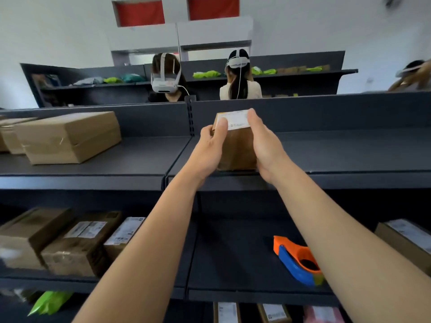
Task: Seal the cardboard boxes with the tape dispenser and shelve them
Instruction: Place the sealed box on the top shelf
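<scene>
Left hand (213, 145) and right hand (268, 148) grip opposite sides of a small brown cardboard box (236, 150), the left thumb on its white paper label (234, 120). The box stands at the front edge of the matte dark upper shelf (349, 155). Far left on that shelf sits a larger rectangular box (70, 136) with glossy tape, and lower right an orange-and-blue plastic tape dispenser (298, 262) lies on the lower shelf (233, 264).

Forearms (149, 241) were just bare behind the left hand (211, 148) and right hand (268, 148). Left thumbnail (223, 124) looked short, plain.
</scene>
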